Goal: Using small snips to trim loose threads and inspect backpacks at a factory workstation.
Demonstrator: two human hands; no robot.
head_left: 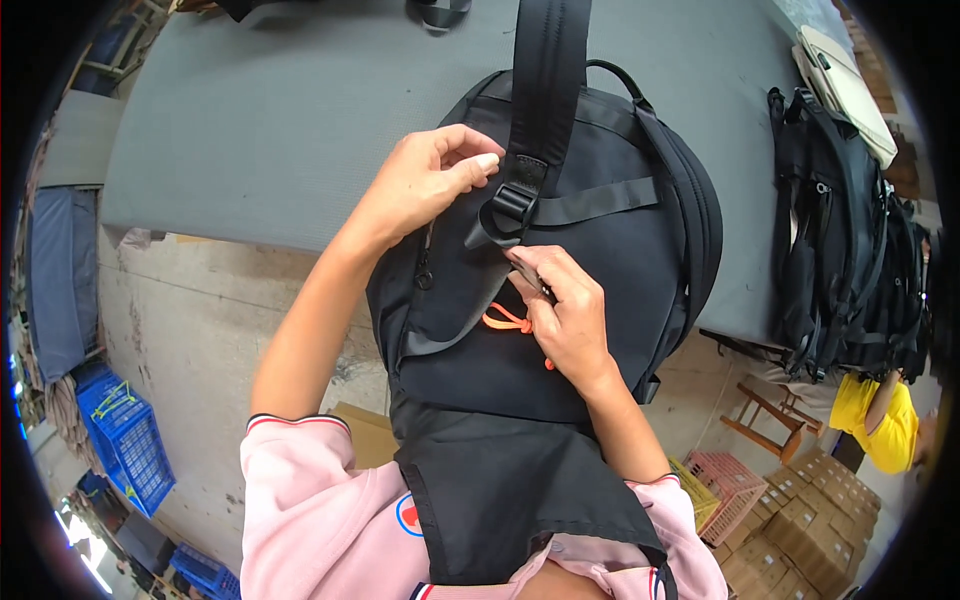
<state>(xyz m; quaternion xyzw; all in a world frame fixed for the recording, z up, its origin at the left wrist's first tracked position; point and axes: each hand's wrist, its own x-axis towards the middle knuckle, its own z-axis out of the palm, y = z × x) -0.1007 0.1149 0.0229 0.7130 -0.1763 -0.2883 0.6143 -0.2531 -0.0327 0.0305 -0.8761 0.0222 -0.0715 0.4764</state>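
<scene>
A black backpack (600, 270) stands against the edge of the grey table, its strap side facing me. One shoulder strap (548, 90) runs up over it to a black plastic buckle (514, 203), where webbing (455, 325) is threaded through. My left hand (430, 180) is closed in a pinch beside the strap, just above the buckle; what the fingertips hold, if anything, is too small to see. Below the buckle, my right hand (565, 310) is closed around a small dark metal tool (533, 280) with an orange cord loop (508, 319). The fingers hide most of that tool.
The grey table (280, 120) extends beyond the backpack. More black backpacks (830, 230) and a cream bag (845, 90) are piled at the right. Blue crates (125, 435) stand at the left; cardboard boxes (800, 525), a wooden stool (765, 420) and a person in yellow (880, 420) are lower right.
</scene>
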